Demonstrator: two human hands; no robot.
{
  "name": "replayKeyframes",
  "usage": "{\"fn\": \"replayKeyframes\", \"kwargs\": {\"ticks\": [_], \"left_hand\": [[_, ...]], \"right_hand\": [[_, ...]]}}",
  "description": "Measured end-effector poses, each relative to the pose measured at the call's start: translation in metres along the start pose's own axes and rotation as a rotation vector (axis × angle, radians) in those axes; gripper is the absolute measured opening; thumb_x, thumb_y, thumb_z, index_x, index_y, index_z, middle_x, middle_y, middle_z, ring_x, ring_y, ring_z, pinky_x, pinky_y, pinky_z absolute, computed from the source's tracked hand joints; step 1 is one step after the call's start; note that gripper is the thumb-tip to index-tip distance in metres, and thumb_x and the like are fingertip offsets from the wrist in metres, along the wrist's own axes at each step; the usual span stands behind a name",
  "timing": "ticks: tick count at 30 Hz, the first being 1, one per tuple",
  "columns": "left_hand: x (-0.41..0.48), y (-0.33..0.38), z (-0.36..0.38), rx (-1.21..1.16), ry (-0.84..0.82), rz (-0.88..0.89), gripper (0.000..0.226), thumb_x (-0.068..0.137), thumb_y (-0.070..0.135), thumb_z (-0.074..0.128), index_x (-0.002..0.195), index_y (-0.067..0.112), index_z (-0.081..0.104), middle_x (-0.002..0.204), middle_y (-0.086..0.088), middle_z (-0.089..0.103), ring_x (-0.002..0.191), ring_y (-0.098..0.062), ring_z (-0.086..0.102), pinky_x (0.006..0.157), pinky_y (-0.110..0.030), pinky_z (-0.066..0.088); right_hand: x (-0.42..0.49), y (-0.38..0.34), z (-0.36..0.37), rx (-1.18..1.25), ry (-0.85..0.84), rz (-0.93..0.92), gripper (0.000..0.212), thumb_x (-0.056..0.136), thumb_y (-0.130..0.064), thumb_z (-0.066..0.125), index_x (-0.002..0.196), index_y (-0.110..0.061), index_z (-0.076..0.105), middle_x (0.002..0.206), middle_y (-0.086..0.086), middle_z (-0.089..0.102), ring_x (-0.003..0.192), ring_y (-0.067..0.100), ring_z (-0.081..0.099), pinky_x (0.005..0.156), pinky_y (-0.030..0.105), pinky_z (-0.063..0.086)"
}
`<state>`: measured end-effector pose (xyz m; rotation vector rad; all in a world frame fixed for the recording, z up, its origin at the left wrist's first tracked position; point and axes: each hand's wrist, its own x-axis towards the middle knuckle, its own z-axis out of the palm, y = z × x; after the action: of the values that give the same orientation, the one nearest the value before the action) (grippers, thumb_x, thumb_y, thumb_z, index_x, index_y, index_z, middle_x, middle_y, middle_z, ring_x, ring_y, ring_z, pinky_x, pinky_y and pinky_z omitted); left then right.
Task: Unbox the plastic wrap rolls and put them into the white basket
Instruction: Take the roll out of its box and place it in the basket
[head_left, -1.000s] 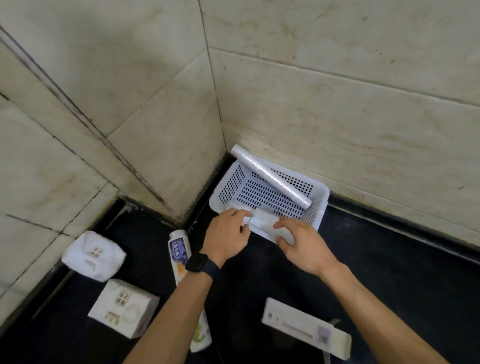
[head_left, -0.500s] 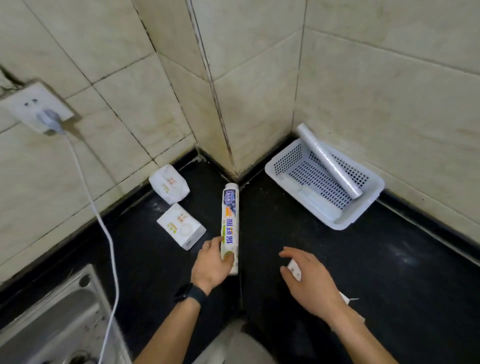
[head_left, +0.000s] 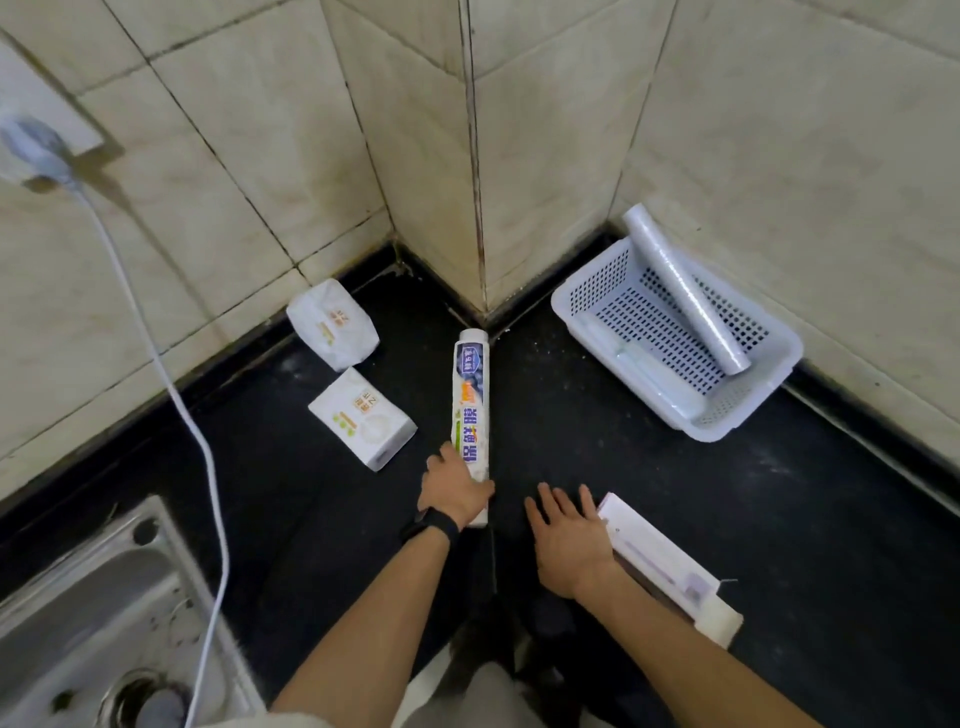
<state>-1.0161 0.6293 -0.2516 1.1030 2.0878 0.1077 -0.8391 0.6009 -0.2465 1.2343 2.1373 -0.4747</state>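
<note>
sink (head_left: 78, 623): steel, nearest the person, well to the left of the grip.
cable (head_left: 205, 467): white, passes the sink's right side and climbs, left of the grip, to a plug (head_left: 39, 150) on the left wall.
right hand (head_left: 569, 540): just right of the grip and slightly nearer, palm down over the black counter (head_left: 675, 467), fingers straight and spread, holding nothing.
open box (head_left: 665, 566): white and long, flat on the counter on the far side of the right hand from the grip, right against that hand's outer edge.
left hand (head_left: 454, 488): makes the grip, with fingers curled over the near end of the printed wrap package and the thumb on its left side; a black watch (head_left: 431, 525) sits on the wrist.
printed wrap package (head_left: 470, 410): long, white with blue and orange print, lying on the counter and running from the grip away to the wall corner.
nearer packet (head_left: 363, 418): white, just beyond and left of the grip, beside the package.
farther packet (head_left: 332, 325): white, beyond the first, by the left wall.
white basket (head_left: 743, 402): beyond and well right of the grip, against the right wall, apart from both hands.
propped roll (head_left: 680, 291): clear wrap, tilted, 1 end on the basket floor, the other over the far rim.
second roll (head_left: 639, 371): pale, lying along the basket's near side.
</note>
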Motion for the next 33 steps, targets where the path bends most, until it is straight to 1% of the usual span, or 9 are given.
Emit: {"fn": "replayKeyframes", "kwargs": {"ticks": [3,6,8,11,15,21,25,29,33], "left_hand": [[0.009,-0.006,-0.005,-0.216,-0.065,-0.102,0.066,0.074,0.031,0.079,0.126,0.005,0.047,0.121,-0.012,0.055,0.111,-0.031,0.057,0.089,-0.036,0.050],[0.011,-0.007,-0.016,-0.557,-0.221,-0.166,0.051,0.073,0.016,0.078,0.118,0.001,0.059,0.114,-0.013,0.068,0.097,-0.024,0.067,0.080,-0.036,0.057],[0.002,-0.006,-0.027,-0.686,-0.281,-0.148,0.056,0.071,0.013,0.078,0.121,0.002,0.056,0.111,-0.014,0.069,0.095,-0.024,0.068,0.075,-0.035,0.057],[-0.016,-0.001,-0.048,-0.603,-0.350,0.006,0.065,0.066,0.015,0.078,0.124,0.011,0.048,0.112,-0.007,0.067,0.098,-0.021,0.067,0.074,-0.032,0.056],[-0.043,0.011,-0.058,-0.335,-0.387,0.314,0.068,0.062,0.018,0.080,0.118,0.022,0.041,0.109,-0.006,0.067,0.098,-0.023,0.068,0.079,-0.039,0.059],[-0.078,0.043,-0.054,0.252,-0.240,0.613,0.067,0.062,0.031,0.073,0.113,0.041,0.030,0.091,0.010,0.063,0.076,-0.011,0.063,0.066,-0.040,0.055],[-0.088,0.065,-0.045,0.449,-0.194,0.728,0.070,0.068,0.036,0.067,0.128,0.045,0.031,0.108,0.012,0.063,0.092,-0.015,0.064,0.074,-0.041,0.055],[-0.092,0.084,-0.032,0.614,-0.185,0.822,0.042,0.077,0.041,0.062,0.114,0.041,0.042,0.107,0.011,0.059,0.097,-0.017,0.062,0.077,-0.039,0.053],[-0.104,0.102,-0.004,0.662,-0.233,0.923,0.032,0.080,0.041,0.058,0.108,0.038,0.043,0.104,0.011,0.057,0.096,-0.016,0.062,0.078,-0.041,0.054]], "right_hand": [[0.003,0.002,-0.001,0.036,0.032,0.006,0.074,0.096,-0.038,0.047,0.160,-0.018,0.017,0.169,0.010,0.008,0.153,0.027,0.014,0.121,0.057,-0.007],[0.004,0.012,-0.017,0.238,0.089,0.033,0.051,0.098,-0.042,0.043,0.146,-0.025,0.047,0.157,0.002,0.041,0.142,0.020,0.039,0.122,0.055,-0.005],[0.002,0.020,-0.036,0.623,0.204,0.152,0.044,0.097,-0.052,0.047,0.133,-0.030,0.060,0.136,-0.004,0.063,0.128,0.017,0.056,0.123,0.046,0.012],[-0.013,0.041,-0.066,1.438,0.387,0.311,0.043,0.086,-0.065,0.062,0.112,-0.031,0.069,0.114,-0.010,0.073,0.111,0.011,0.066,0.093,0.024,0.043],[-0.037,0.077,-0.083,2.046,0.367,0.232,0.065,0.066,-0.080,0.070,0.115,-0.037,0.060,0.118,-0.005,0.069,0.105,0.017,0.072,0.088,0.040,0.057],[-0.079,0.125,-0.065,2.137,0.581,0.219,0.081,0.067,-0.074,0.074,0.117,-0.011,0.067,0.107,0.012,0.076,0.102,0.025,0.074,0.075,0.033,0.060],[-0.114,0.139,-0.021,2.121,0.670,0.303,0.071,0.074,-0.069,0.073,0.112,-0.010,0.071,0.104,0.015,0.077,0.100,0.027,0.074,0.084,0.039,0.058],[-0.164,0.162,0.027,2.304,0.814,0.416,0.065,0.078,-0.060,0.075,0.111,-0.004,0.071,0.105,0.017,0.076,0.100,0.030,0.074,0.077,0.036,0.061],[-0.208,0.175,0.070,2.444,0.980,0.583,0.057,0.083,-0.052,0.073,0.110,-0.002,0.068,0.096,0.014,0.078,0.096,0.030,0.075,0.067,0.034,0.062]]}}
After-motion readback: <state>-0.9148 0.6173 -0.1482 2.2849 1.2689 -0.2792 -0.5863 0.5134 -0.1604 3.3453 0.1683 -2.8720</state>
